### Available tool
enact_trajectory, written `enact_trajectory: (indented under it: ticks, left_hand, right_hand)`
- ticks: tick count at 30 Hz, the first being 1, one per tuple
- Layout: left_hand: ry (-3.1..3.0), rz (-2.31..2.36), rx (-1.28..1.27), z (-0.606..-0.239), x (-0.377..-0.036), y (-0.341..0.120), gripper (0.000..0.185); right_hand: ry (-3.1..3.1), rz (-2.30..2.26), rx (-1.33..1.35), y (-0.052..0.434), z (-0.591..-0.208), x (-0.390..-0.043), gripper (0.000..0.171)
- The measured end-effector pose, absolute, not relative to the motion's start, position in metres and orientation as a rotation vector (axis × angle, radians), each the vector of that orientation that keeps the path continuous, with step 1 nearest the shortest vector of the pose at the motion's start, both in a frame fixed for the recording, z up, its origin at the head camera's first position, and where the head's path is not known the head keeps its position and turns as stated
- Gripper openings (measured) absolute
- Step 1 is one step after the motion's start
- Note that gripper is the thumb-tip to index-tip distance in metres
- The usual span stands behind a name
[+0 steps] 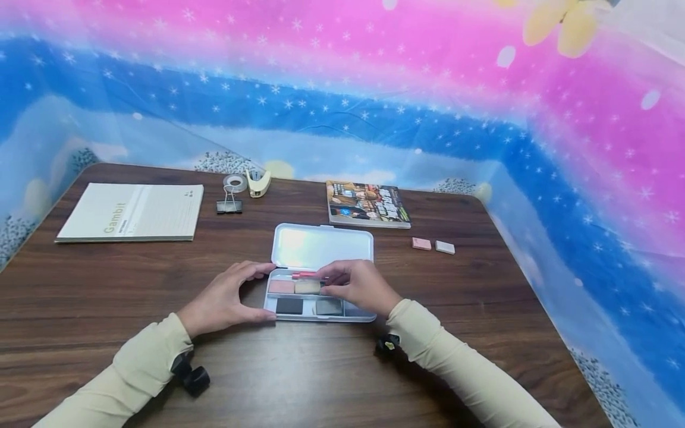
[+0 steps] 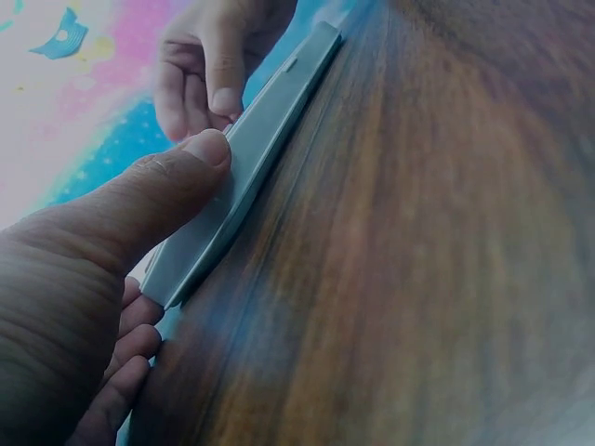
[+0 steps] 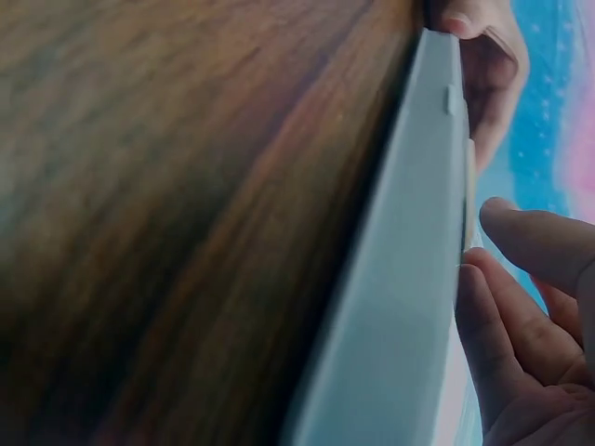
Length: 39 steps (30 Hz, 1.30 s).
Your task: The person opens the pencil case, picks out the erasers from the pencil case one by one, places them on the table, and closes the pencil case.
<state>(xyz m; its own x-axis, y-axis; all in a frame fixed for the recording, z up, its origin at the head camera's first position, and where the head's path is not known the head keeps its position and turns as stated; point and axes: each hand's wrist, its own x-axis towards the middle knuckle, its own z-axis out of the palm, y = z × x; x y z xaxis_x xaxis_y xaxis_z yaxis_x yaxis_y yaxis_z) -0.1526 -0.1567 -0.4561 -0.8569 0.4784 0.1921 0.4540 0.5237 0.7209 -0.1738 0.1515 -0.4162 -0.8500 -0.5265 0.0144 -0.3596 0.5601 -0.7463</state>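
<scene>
left hand (image 1: 225, 300) is bracing the left end of the open case (image 1: 350, 314), thumb on the near corner and fingers curling round the far corner, so it is gripping the case's edge; the left wrist view is showing the thumb pressing flat on the case's side wall. right hand (image 1: 357, 286) is hovering over the case's right half, fingers curling down onto the tan block (image 1: 307, 287); cannot tell whether it is pinching the block or only touching it. the case is sitting near the table's front middle, lid (image 1: 321, 246) lying flat behind the tray. inside, a pink block (image 1: 281, 286) is lying left of the tan one, with a black block (image 1: 289, 306) and a grey block (image 1: 329, 307) in the near row, and a red pen (image 1: 302, 275) along the hinge side. to the right, well apart, two loose blocks (image 1: 433, 245) are lying side by side. behind the lid, a magazine (image 1: 367, 204). at far left, a notepad (image 1: 131, 212) close to the table edge (image 1: 64, 196); between these, a binder clip (image 1: 229, 203), tape roll (image 1: 235, 182) and small stapler (image 1: 258, 183). bare wood is lying open in front of the case and either side of the forearms.
</scene>
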Motion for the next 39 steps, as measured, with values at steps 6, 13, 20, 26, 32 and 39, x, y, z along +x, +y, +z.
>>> enact_trajectory:
  ticks: [6,13,20,26,32,39]
  left_hand:
    - [2.706,1.264,0.835,-0.455,-0.154,-0.154,0.088]
    - [2.695,1.26,0.81,-0.456,-0.154,-0.152,0.09]
    - [2.722,1.268,0.827,-0.458,-0.152,-0.154,0.087]
    - [2.732,1.273,0.82,-0.457,-0.152,-0.155,0.088]
    - [2.745,1.261,0.832,-0.456,-0.154,-0.155,0.088]
    - [2.733,1.251,0.803,-0.457,-0.153,-0.155,0.09]
  right_hand:
    - [2.609,-1.116,-0.79,0.151,-0.42,-0.172,0.026]
    - [2.629,-1.094,-0.779,0.15,-0.419,-0.172,0.025]
    - [2.638,-1.147,-0.779,0.155,-0.416,-0.176,0.023]
    - [2.716,-1.388,-0.667,0.207,-0.406,-0.186,0.024]
    - [2.919,-1.394,-0.41,0.291,-0.411,-0.202,0.022]
    - [3.079,-1.103,-0.246,0.354,-0.431,-0.213,0.019]
